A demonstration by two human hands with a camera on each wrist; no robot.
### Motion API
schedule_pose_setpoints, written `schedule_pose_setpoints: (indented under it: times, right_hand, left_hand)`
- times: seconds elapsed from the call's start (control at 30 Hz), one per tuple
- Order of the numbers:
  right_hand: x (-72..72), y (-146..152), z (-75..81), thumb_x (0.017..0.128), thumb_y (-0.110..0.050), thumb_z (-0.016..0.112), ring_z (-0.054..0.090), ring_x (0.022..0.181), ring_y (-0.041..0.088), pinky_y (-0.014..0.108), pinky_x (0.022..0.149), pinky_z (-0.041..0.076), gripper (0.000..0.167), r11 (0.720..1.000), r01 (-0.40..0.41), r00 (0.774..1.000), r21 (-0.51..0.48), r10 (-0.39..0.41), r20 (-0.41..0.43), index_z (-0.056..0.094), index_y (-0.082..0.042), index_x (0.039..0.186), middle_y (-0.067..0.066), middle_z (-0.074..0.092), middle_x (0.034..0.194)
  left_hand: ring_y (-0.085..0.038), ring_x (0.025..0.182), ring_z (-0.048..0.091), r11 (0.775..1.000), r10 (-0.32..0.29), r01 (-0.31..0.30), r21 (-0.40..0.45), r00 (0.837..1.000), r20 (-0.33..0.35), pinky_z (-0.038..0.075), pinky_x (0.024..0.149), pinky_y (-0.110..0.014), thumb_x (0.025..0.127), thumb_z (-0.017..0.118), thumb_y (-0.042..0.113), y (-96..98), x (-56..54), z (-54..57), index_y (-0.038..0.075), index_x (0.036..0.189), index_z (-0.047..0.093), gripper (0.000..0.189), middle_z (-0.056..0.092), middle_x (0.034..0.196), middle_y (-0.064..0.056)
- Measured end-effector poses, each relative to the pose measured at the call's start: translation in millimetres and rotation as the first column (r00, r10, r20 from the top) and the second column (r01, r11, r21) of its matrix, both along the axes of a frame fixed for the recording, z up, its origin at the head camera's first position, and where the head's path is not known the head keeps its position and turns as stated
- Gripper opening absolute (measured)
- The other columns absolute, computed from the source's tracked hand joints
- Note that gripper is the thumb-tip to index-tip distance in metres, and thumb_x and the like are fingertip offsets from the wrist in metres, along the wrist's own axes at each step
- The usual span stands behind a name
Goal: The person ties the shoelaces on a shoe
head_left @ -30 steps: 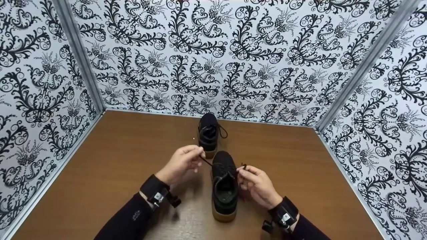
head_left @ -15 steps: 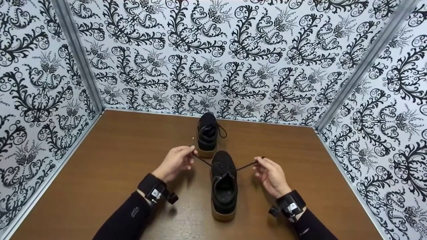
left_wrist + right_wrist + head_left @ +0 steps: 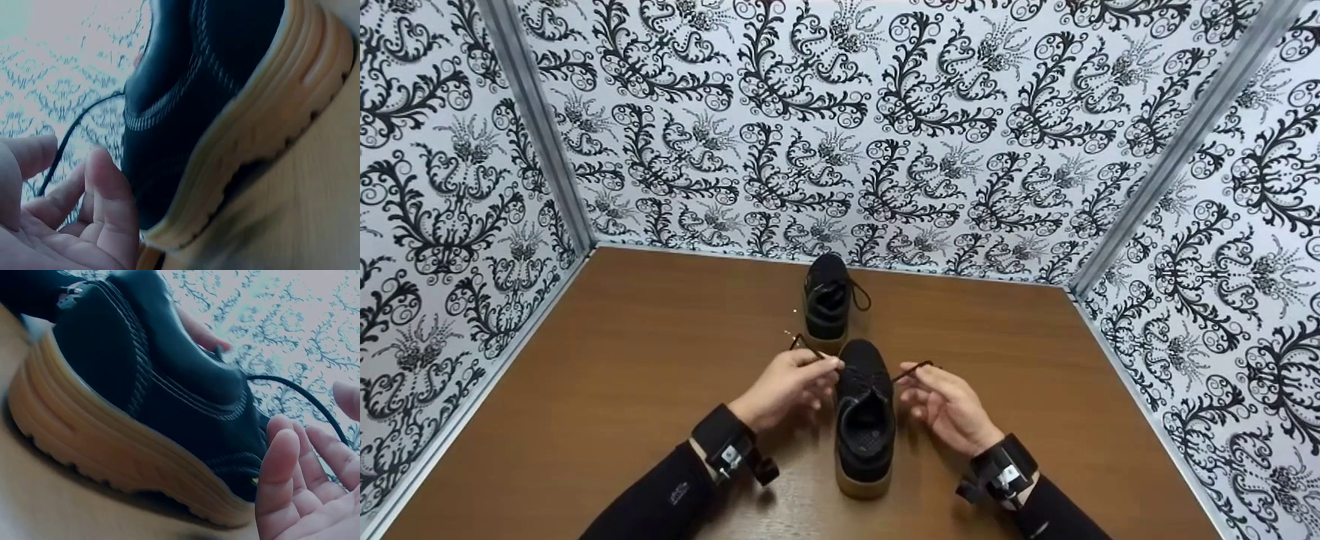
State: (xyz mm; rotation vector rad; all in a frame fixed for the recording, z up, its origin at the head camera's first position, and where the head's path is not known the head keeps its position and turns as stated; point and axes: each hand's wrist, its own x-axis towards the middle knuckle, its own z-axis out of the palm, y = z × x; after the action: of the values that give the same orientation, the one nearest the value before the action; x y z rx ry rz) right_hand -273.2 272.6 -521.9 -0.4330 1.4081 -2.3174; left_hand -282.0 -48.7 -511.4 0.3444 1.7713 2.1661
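Note:
A black shoe (image 3: 864, 461) with a tan gum sole stands upright on the table, toe pointing away from me. At its left side, my left hand (image 3: 791, 386) pinches one end of the black shoelace (image 3: 72, 126), and a bent bit of lace sticks up past the fingertips. My right hand (image 3: 949, 405), on the shoe's other side, holds the opposite lace end (image 3: 306, 391) between thumb and forefinger. This lace runs in a slack curve from the shoe's throat to that hand. The remaining fingers of both hands are loosely curled beside the shoe.
A matching black shoe (image 3: 826, 296) stands just beyond the near one, slightly left, its lace loop (image 3: 860, 296) hanging out to the right. Patterned panels (image 3: 840, 135) rise behind and along both sides of the brown wooden table (image 3: 675, 315).
The right hand first drew its lace out to the right, then came back toward the shoe. The left hand went slightly left, then moved in to the shoe's side, its lace slackening.

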Motion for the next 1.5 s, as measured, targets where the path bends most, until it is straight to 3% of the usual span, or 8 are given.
schedule_pose_setpoints:
  times: [0.13,0.33,0.57,0.77,1.03,1.3,1.5]
  right_hand:
    - [6.8,-9.0,1.4,0.119,-0.014,0.053,0.073,0.093,0.016,0.023,0.069,0.057,0.026,0.999,-0.004,1.0,-0.046,0.004,0.009,0.074,-0.007,0.134,0.006,0.078,0.116]
    - [8.6,-13.6,1.3,0.117,-0.015,0.058,0.073,0.087,0.015,0.023,0.066,0.056,0.02,0.994,0.093,0.995,-0.055,-0.091,0.043,0.078,-0.011,0.115,0.004,0.079,0.108]
    - [0.9,-6.0,0.3,0.118,-0.012,0.055,0.074,0.085,0.015,0.023,0.066,0.056,0.025,0.978,0.199,0.979,-0.058,-0.196,0.062,0.078,-0.009,0.109,0.007,0.081,0.11]
    - [0.2,-4.2,5.3,0.117,-0.011,0.055,0.075,0.087,0.018,0.023,0.067,0.058,0.022,0.968,0.251,0.967,-0.01,-0.25,0.043,0.075,-0.006,0.109,0.012,0.08,0.11]
    - [-5.3,-2.4,19.0,0.115,-0.012,0.061,0.077,0.088,0.022,0.025,0.068,0.058,0.018,0.941,0.327,0.945,0.091,-0.327,-0.022,0.075,-0.003,0.11,0.016,0.081,0.111]
    - [-15.6,-6.6,39.1,0.111,-0.013,0.069,0.073,0.078,0.02,0.023,0.056,0.052,0.016,0.912,0.388,0.921,0.135,-0.377,-0.097,0.075,0.002,0.111,0.017,0.08,0.104]
    - [-20.0,-13.4,51.1,0.11,-0.013,0.071,0.072,0.078,0.022,0.023,0.055,0.052,0.015,0.899,0.408,0.91,0.16,-0.386,-0.153,0.076,0.001,0.11,0.018,0.079,0.102]
  left_hand:
    - [-0.017,0.082,0.071,0.999,0.01,-0.009,0.05,1.0,-0.01,0.058,0.065,-0.028,0.112,0.07,0.023,7.9,6.2,3.7,-0.005,0.119,0.077,0.03,0.074,0.096,-0.007]
    - [-0.029,0.101,0.075,0.987,0.043,-0.035,0.156,0.998,-0.046,0.062,0.079,-0.035,0.115,0.064,0.02,13.7,8.3,6.3,-0.004,0.118,0.077,0.027,0.079,0.108,-0.014]
    - [-0.035,0.114,0.078,0.964,0.033,-0.021,0.266,0.999,-0.039,0.066,0.087,-0.037,0.117,0.06,0.019,14.8,6.7,4.5,-0.001,0.117,0.071,0.024,0.08,0.119,-0.021]
    - [-0.029,0.106,0.08,0.96,0.063,-0.055,0.275,0.998,-0.021,0.066,0.083,-0.036,0.118,0.058,0.019,16.2,6.9,5.2,0.001,0.113,0.066,0.02,0.081,0.112,-0.02]
    - [-0.026,0.095,0.081,0.96,0.12,-0.103,0.259,0.991,-0.051,0.065,0.074,-0.033,0.118,0.058,0.017,15.3,7.6,13.2,-0.005,0.113,0.065,0.024,0.081,0.102,-0.015]
    - [-0.025,0.086,0.08,0.957,0.186,-0.162,0.24,0.979,-0.083,0.065,0.09,-0.048,0.116,0.058,0.011,13.1,4.3,25.8,-0.003,0.106,0.068,0.02,0.078,0.091,-0.011]
    - [-0.024,0.082,0.078,0.95,0.23,-0.2,0.24,0.968,-0.1,0.067,0.084,-0.044,0.116,0.058,0.01,12.3,1.6,35.1,-0.009,0.107,0.066,0.023,0.077,0.088,-0.012]
